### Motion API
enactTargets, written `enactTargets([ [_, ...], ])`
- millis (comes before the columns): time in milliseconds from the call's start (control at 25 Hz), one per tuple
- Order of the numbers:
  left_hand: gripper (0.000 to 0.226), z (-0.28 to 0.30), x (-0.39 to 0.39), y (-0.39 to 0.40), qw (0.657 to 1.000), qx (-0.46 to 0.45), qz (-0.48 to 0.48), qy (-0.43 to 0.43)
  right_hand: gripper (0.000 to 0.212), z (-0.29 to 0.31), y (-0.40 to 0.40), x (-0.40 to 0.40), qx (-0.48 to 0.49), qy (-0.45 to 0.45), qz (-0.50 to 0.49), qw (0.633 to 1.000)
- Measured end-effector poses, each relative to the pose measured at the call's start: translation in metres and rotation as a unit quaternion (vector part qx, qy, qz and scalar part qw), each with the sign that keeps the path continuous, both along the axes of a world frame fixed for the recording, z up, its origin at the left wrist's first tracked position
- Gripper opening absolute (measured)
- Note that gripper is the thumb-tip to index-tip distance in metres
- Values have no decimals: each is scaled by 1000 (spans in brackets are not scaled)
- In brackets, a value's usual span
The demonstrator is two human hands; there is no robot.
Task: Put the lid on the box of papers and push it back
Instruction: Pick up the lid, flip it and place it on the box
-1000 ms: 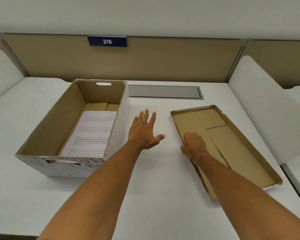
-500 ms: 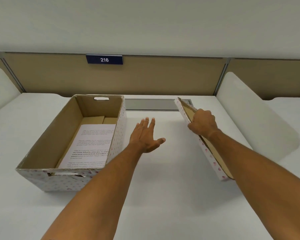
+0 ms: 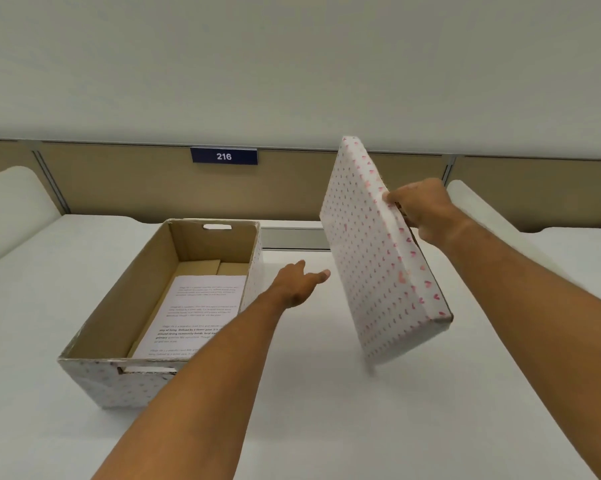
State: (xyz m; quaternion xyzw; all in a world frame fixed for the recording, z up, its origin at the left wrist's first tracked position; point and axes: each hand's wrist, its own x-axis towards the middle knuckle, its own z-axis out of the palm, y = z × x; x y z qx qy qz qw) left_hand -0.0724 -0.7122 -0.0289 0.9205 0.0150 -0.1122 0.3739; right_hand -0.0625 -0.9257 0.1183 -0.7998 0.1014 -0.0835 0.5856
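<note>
Your right hand (image 3: 425,211) is gripping the long right edge of the lid (image 3: 375,251), thumb on the heart-spotted top and the other fingers curled behind it, so the lid is hanging tilted in the air above the white table (image 3: 326,410). Your left hand (image 3: 297,284) is reaching out empty with its fingers spread, just beside the box (image 3: 119,382) and apart from the lid. The box is sitting open on the table with the papers (image 3: 195,313) lying flat inside.
</note>
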Motion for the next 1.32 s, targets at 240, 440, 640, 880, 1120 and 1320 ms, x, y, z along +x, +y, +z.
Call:
enactTargets([
  [240, 67, 23, 6, 14, 962, -257, 84, 38, 21, 38, 22, -8, 228, 8, 69, 971],
  [440, 53, 34, 9, 23, 891, -428, 141, 52, 24, 57, 24, -8, 248, -4, 110, 962],
  [640, 43, 37, 5, 39, 848, -487, 207, 32, 22, 53, 6, 0, 230, 18, 100, 968],
  [880, 43, 59, -1, 85, 845, -482, 231, 10, 19, 19, -20, 15, 149, 61, 52, 986],
  [1120, 16, 78, -20, 127, 874, -418, 247, -21, 22, -8, 0, 28, 124, 93, 95, 983],
  [1320, 11, 95, -35, 172, 884, -379, 271, -49, 34, -21, 39, 38, 124, 118, 146, 974],
])
